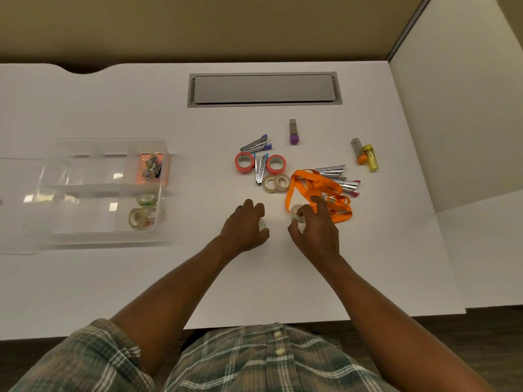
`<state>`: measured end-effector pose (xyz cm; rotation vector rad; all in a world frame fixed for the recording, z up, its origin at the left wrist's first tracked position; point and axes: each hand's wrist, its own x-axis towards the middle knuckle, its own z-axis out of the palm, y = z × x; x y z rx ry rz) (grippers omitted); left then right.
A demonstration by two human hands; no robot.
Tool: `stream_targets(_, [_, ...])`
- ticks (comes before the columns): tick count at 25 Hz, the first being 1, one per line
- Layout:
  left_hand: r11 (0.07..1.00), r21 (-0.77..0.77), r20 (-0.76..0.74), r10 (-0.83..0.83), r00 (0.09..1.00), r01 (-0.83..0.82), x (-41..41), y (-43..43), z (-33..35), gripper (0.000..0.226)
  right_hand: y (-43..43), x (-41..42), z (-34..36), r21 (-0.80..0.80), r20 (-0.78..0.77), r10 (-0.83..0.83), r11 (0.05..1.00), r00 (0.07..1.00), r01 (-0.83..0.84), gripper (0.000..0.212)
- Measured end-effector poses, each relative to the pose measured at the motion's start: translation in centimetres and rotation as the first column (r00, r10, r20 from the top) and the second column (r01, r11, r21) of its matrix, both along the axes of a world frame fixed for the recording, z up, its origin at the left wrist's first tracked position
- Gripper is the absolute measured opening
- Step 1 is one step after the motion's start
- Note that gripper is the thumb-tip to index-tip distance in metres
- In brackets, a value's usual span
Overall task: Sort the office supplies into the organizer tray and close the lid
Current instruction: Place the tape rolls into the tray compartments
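A clear organizer tray (93,236) stands at the left of the white desk, its lid (17,205) open to the left. Its right compartments hold paper clips (152,167) and three tape rolls (143,212). My left hand (244,226) is closed over a clear tape roll (263,225) on the desk. My right hand (315,224) grips another clear tape roll (295,212) beside the orange lanyards (317,190). Beyond lie two pink tape rolls (244,162), two clear rolls (276,183), several staple removers (256,144) and glue sticks (294,132).
A grey cable hatch (264,89) is set into the desk's far middle. A partition wall (467,108) borders the right side. The desk's near edge (254,325) runs just above my plaid shirt.
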<state>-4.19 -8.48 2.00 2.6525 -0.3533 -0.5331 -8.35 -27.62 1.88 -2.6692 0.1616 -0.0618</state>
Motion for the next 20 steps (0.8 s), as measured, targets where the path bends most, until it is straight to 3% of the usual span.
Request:
stream_targets(4, [0.994,-0.063,0.097,0.093,0.991,-0.087,-0.1,3.1,1.2,0.043,3.8,1.0,0.8,0.186,0.108,0.052,0.98,0.993,-0.072,0.025])
stream_targets(11, [0.949,-0.091,0.328,0.314,0.891,-0.301,-0.4,12.9,2.3,0.043,14.7,3.7,2.4,0.333,0.094,0.256,0.902,0.962,-0.273,0.023])
stream_targets(15, [0.892,-0.087,0.411,0.439,0.799,-0.445,-1.4,19.5,2.2,0.048,22.1,5.7,3.1,0.309,0.077,0.408,0.858,0.91,-0.411,0.025])
stream_targets(20, [0.875,-0.057,0.364,0.467,0.806,-0.481,-1.8,24.0,1.7,0.046,28.3,7.1,2.5,0.193,-0.027,0.528,0.836,0.849,-0.513,0.025])
